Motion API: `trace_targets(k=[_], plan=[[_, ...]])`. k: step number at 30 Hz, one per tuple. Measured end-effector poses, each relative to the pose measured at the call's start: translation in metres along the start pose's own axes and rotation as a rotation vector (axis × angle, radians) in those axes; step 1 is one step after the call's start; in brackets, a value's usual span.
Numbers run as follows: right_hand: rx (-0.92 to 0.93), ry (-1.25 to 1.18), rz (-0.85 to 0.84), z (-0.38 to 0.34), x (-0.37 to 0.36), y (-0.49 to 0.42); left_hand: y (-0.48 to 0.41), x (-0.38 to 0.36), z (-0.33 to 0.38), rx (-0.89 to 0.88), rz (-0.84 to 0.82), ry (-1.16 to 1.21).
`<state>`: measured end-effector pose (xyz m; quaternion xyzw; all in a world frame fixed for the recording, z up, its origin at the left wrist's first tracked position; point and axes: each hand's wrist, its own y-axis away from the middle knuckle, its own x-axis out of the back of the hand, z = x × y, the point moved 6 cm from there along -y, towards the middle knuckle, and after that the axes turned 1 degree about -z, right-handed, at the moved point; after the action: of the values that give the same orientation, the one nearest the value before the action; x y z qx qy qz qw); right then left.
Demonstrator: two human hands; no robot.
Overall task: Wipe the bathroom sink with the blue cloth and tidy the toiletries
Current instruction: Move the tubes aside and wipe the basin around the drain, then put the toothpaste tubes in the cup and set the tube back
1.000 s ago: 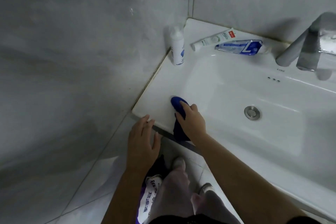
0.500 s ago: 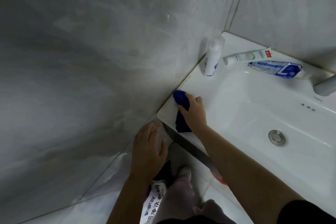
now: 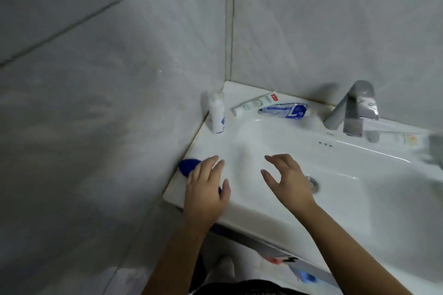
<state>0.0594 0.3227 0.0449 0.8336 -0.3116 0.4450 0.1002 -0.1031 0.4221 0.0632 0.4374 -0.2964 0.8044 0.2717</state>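
On the near-left corner of the white sink (image 3: 263, 213), head view: the blue cloth (image 3: 189, 166) sits bunched on the rim, right against the wall tile. The left hand (image 3: 206, 189) lies flat over it, fingers (image 3: 211, 165) straight, thumb out, nothing curled round the cloth. Most of the cloth is hidden under the palm. The right hand (image 3: 287, 179) hovers over the basin near the drain (image 3: 314, 184), its fingers spread and loosely bent, holding nothing.

The toiletries are at the far-left corner of the rim. A white bottle (image 3: 217, 115) stands upright beside the wall. A white toothpaste tube (image 3: 255, 103) lies flat, and a blue-and-white tube (image 3: 284, 110) lies just beside it, toward the tap (image 3: 354, 108). Stuff at the right edge is too blurred to name.

Step, my read: rim wiping on the left side, with the cloth pressed under the left palm. The free right hand is aimed toward the toiletries, so tidying may be about to start. The next move needs either a sliding press along the rim toward the bottle, or the right hand reaching past the basin to lift the bottle and tubes clear so the cloth can pass under them.
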Motion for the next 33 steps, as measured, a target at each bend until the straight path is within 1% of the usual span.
trace_targets(k=[5,9,14,17,21,24,28,33], plan=[[-0.116,0.123,0.229,0.038,0.073,0.026,-0.047,-0.030,0.056,-0.195,-0.098,0.083],[-0.223,0.254,0.367,0.064,0.118,0.053,-0.075,-0.066,0.089,-0.246,-0.143,0.225],[-0.383,0.353,0.475,0.097,0.163,0.099,-0.080,-0.096,0.145,-0.391,-0.194,0.281],[-0.417,0.385,0.538,0.112,0.195,0.119,-0.076,-0.106,0.188,-0.481,-0.214,0.311],[-0.422,0.365,0.638,0.143,0.241,0.129,-0.075,-0.122,0.247,-0.568,-0.247,0.348],[-0.431,0.386,0.670,0.174,0.273,0.133,-0.077,-0.137,0.292,-0.575,-0.248,0.352],[-0.416,0.378,0.671,0.216,0.322,0.140,-0.079,-0.163,0.353,-0.577,-0.271,0.340],[-0.378,0.329,0.641,0.271,0.376,0.140,-0.096,-0.215,0.414,-0.404,-0.401,0.290]])
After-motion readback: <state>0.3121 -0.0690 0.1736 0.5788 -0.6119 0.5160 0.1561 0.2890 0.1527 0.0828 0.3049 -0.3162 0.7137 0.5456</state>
